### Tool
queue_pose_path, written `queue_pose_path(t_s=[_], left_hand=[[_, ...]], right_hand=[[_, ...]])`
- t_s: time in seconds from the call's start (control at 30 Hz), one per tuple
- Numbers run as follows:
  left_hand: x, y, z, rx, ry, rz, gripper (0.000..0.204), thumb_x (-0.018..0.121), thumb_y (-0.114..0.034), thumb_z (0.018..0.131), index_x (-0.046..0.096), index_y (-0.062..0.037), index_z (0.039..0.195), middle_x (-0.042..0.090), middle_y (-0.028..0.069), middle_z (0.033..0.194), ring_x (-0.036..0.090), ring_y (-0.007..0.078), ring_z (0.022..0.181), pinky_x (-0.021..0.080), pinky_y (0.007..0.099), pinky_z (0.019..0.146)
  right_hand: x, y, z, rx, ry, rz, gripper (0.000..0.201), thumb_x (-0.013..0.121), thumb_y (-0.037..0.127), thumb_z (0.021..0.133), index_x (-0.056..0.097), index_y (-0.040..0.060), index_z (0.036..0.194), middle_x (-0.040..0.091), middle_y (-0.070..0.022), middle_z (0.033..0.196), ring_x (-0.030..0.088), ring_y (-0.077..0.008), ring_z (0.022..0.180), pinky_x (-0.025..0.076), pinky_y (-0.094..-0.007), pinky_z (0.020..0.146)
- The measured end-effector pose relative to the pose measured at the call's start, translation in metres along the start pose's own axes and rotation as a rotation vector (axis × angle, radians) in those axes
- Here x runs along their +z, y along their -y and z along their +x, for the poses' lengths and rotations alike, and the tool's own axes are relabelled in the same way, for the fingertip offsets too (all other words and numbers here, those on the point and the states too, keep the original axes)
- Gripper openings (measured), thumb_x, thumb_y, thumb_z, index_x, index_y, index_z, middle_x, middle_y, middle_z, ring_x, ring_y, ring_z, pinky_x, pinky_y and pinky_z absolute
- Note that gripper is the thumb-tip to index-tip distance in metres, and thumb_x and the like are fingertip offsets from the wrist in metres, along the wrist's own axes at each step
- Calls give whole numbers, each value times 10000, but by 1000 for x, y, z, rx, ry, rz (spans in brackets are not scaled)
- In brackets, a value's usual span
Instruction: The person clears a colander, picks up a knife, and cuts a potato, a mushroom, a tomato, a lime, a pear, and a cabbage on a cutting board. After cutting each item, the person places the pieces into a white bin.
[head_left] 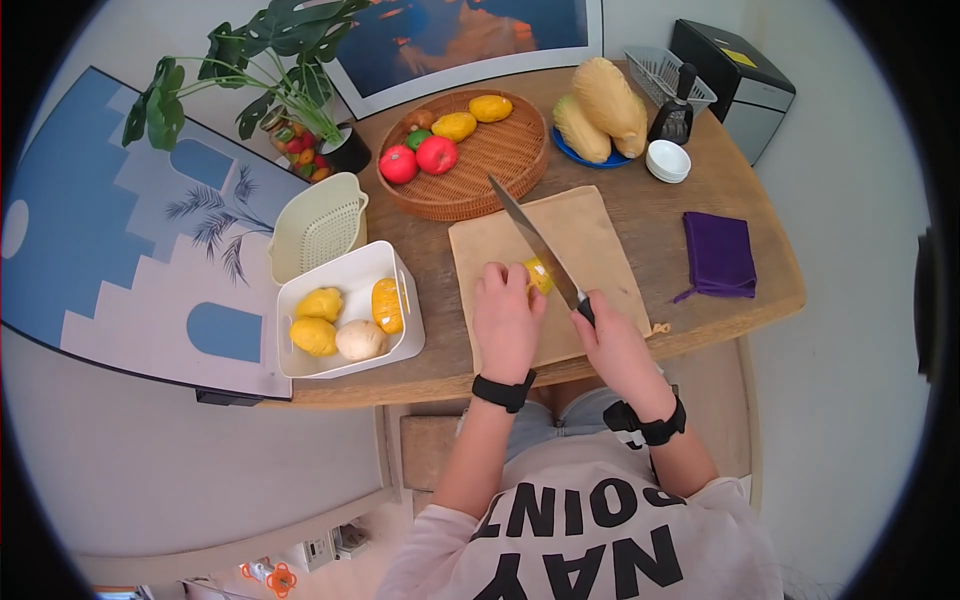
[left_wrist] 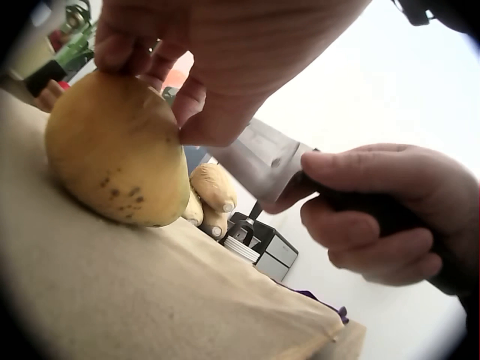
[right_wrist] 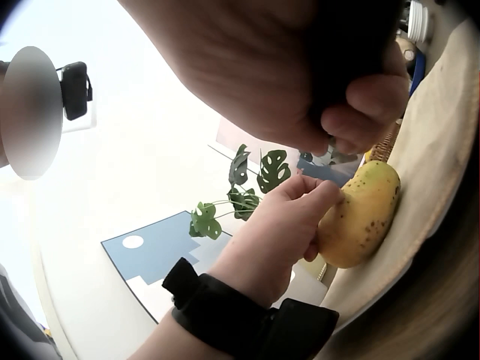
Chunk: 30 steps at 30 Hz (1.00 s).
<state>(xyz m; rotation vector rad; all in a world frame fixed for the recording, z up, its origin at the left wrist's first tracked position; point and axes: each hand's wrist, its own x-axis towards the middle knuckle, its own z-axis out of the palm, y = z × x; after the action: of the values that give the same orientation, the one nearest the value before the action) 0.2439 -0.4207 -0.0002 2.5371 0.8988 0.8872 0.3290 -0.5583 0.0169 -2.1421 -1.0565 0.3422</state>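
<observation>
A yellow mango with dark specks (left_wrist: 116, 154) lies on a tan cloth (head_left: 590, 235) at the table's front. The left hand (head_left: 507, 318) holds it from above, its fingertips on the skin, as the left wrist view shows. The right hand (head_left: 617, 350) grips the black handle of a large knife (head_left: 540, 243), whose blade points away and to the left, above the cloth beside the mango. In the right wrist view the mango (right_wrist: 361, 214) looks whole on the side that shows; the blade is hidden there.
To the left, a white bin (head_left: 400, 345) holds yellow fruit and a pale round one, beside a green colander (head_left: 320, 230). Behind stands a wicker tray (head_left: 500, 160) with produce. At the right are a blue plate (head_left: 565, 150) with large yellow fruit, white bowls (head_left: 668, 161) and a purple cloth (head_left: 720, 255).
</observation>
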Motion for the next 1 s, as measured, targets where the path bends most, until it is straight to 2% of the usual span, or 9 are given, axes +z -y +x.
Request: queue_pose_path(t_s=[0.2, 0.33, 0.43, 0.6, 0.7, 0.83, 0.93, 1.0], left_hand=[[2, 2, -1, 68, -43, -3, 240, 695, -79, 794, 535, -22, 963, 522, 154, 977, 561, 348, 905, 516, 447, 748], [2, 2, -2, 35, -51, 10, 234, 686, -74, 791, 533, -13, 958, 515, 155, 961, 563, 338, 901, 530, 420, 742], [4, 1, -3, 29, -56, 33, 228, 679, -72, 795, 533, -12, 960, 515, 151, 970, 569, 327, 905, 540, 402, 738], [3, -4, -3, 22, -40, 43, 231, 673, -55, 798, 522, -5, 966, 512, 146, 990, 575, 322, 912, 548, 396, 745], [1, -8, -4, -21, -65, -40, 168, 653, -39, 814, 525, -24, 922, 522, 148, 954, 579, 344, 886, 514, 445, 720], [6, -4, -5, -38, -112, -35, 182, 662, -44, 807, 518, -17, 916, 516, 158, 958, 583, 353, 882, 512, 446, 721], [6, -7, -6, -44, -125, -37, 188, 668, -42, 802, 515, -10, 906, 513, 167, 950, 584, 362, 873, 509, 452, 716], [10, -6, -6, -30, -135, -26, 189, 670, -37, 799, 513, -5, 899, 512, 175, 942, 584, 370, 865, 506, 456, 710]], right_hand=[[9, -10, -1, -55, 14, -79, 225, 572, 199, 995, 497, 5, 1082, 651, -260, 795, 638, -467, 771, 486, -552, 655], [7, 2, 0, -42, -40, -61, 207, 565, 195, 1001, 494, 8, 1056, 644, -262, 780, 637, -470, 771, 483, -553, 636], [8, 4, 2, -21, 0, -76, 205, 561, 172, 1010, 465, -8, 1033, 609, -295, 767, 607, -496, 771, 447, -548, 616], [17, -12, 3, -35, 7, -124, 206, 556, 192, 1012, 471, 9, 1056, 621, -277, 758, 624, -484, 759, 472, -550, 620], [11, -6, -1, -25, -22, -97, 209, 555, 200, 1011, 476, 15, 1067, 634, -269, 774, 635, -476, 762, 487, -549, 630], [7, 2, -2, -82, -112, -20, 216, 553, 203, 1012, 483, 12, 1087, 645, -265, 795, 637, -474, 767, 488, -545, 637], [11, -10, 1, -56, 36, -112, 218, 553, 202, 1011, 487, 15, 1101, 645, -258, 795, 636, -471, 762, 485, -545, 633], [7, -9, 2, -61, 14, -110, 221, 558, 205, 1008, 482, 15, 1092, 642, -256, 781, 636, -469, 755, 482, -547, 631]])
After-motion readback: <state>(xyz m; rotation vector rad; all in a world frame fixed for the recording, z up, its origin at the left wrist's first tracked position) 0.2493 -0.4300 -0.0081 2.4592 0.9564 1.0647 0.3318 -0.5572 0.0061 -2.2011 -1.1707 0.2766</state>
